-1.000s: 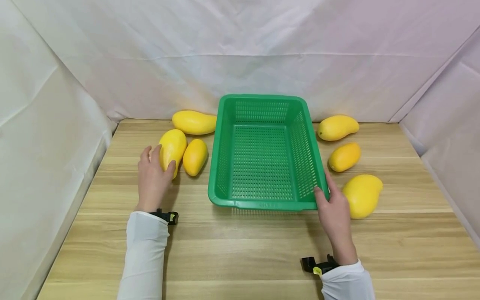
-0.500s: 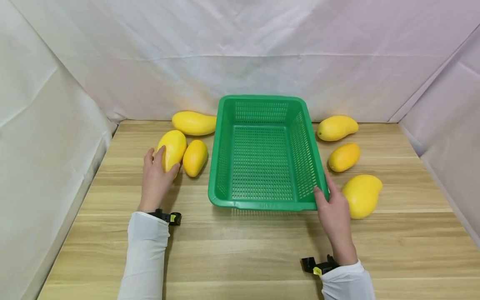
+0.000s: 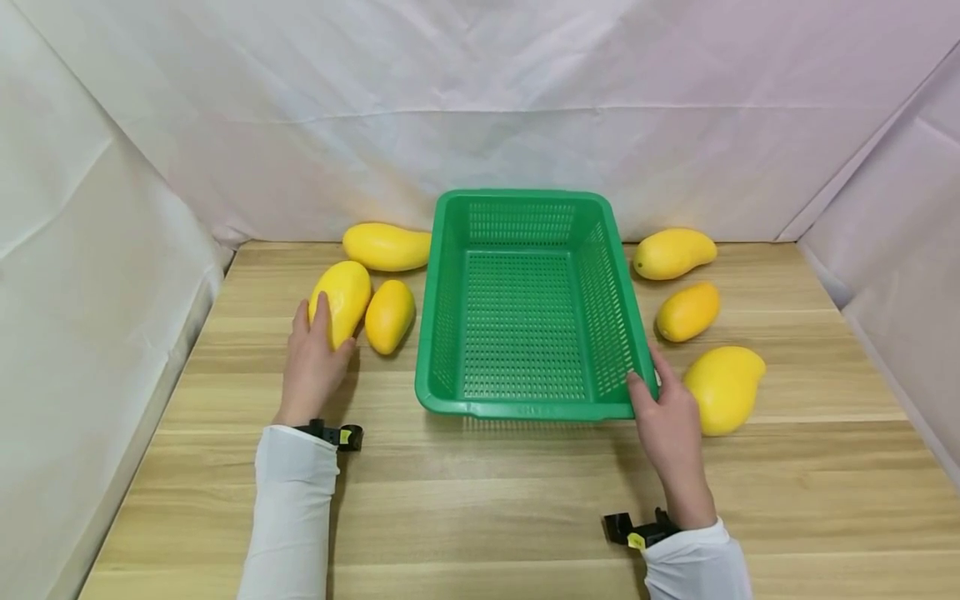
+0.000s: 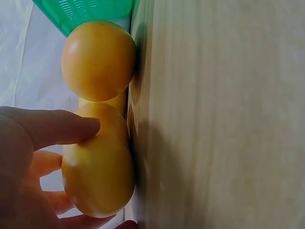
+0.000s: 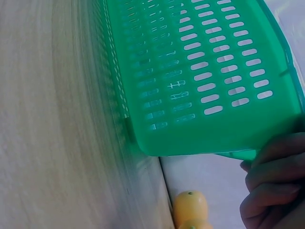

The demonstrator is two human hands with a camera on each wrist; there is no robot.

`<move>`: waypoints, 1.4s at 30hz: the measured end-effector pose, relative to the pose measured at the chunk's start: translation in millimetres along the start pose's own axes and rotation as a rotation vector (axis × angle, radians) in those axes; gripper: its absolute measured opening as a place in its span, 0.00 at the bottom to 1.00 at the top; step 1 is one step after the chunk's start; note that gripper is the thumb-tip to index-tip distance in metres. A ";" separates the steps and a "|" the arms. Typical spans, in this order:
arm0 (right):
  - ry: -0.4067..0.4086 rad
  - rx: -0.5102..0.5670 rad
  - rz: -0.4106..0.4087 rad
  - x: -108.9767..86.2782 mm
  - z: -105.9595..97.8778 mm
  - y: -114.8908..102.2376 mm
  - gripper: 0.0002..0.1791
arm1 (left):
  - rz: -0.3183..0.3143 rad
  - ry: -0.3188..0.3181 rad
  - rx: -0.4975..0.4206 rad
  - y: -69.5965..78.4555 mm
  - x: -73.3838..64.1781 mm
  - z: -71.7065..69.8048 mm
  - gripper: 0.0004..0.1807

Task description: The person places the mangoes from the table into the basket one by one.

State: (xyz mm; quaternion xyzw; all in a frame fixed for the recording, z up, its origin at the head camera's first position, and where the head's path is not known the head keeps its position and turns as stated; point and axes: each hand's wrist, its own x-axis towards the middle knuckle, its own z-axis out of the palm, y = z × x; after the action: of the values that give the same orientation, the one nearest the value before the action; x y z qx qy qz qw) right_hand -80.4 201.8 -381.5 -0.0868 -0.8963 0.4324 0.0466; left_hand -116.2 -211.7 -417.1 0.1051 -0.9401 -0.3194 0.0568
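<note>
My left hand [image 3: 309, 371] grips a large yellow mango [image 3: 343, 298] on the left side of the table. In the left wrist view the thumb [image 4: 71, 128] lies along one side of that mango [image 4: 101, 174], with the fingers curled round the other. An oranger mango [image 3: 390, 317] lies just right of it, and a long mango [image 3: 384, 247] lies behind, by the basket. A green plastic basket [image 3: 525, 410] with slotted walls stands mid-table; no fruit shows inside. At its near right corner my right hand [image 3: 670, 425] holds the rim, thumb on top and fingers outside.
Right of the basket lie three mangoes: one at the back [image 3: 673, 254], a smaller orange-yellow mango [image 3: 688, 312] in the middle and a big mango [image 3: 723, 390] beside my right hand. A white cloth [image 3: 495, 108] closes off the back and sides of the wooden table [image 3: 480, 517].
My left hand has settled closer round the large mango, shifting slightly right, and the mango has tilted a little toward the left. My right hand and the basket have stayed put.
</note>
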 end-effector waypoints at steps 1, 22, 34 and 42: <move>-0.006 0.002 0.011 -0.2 -0.3 0.4 0.27 | -0.001 -0.003 -0.002 -0.1 -0.2 -0.3 0.42; -0.111 0.091 0.027 2.3 -1.2 1.5 0.27 | -0.049 -0.002 -0.045 -3.4 2.9 -10.8 0.43; -0.122 0.131 -0.001 0.5 -0.7 3.4 0.27 | -0.092 -0.003 -0.061 -3.2 -1.7 -13.7 0.38; -0.124 0.148 -0.003 -0.9 -2.5 4.1 0.27 | -0.116 0.016 -0.052 -2.4 -6.3 -15.9 0.38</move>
State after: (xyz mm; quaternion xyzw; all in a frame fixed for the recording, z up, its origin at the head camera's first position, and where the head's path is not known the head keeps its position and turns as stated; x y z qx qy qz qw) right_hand -78.6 206.1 -383.2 -0.0548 -0.8631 0.5020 -0.0023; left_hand -107.0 -221.4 -406.2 0.1606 -0.9233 -0.3454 0.0483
